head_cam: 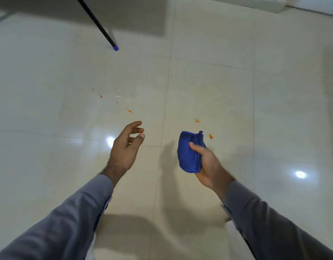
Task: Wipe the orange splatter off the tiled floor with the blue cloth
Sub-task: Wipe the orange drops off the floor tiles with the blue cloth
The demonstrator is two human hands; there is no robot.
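Hands out over the tiled floor (208, 87), two of them; the right hand (207, 164) grips the bunched blue cloth (188, 152), thumb across it, held above the tiles; the left hand (125, 145) hangs loosely spread, holding nothing; beyond them lies the orange splatter (129, 111), about six specks from beside the cloth to far left; farther off, one black pole (98, 25) with a blue tip.

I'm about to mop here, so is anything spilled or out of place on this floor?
Yes: small orange spots dot the pale floor, a trail ahead of the empty left hand and more just beyond the blue cloth held in the right hand. Nothing looks broken.
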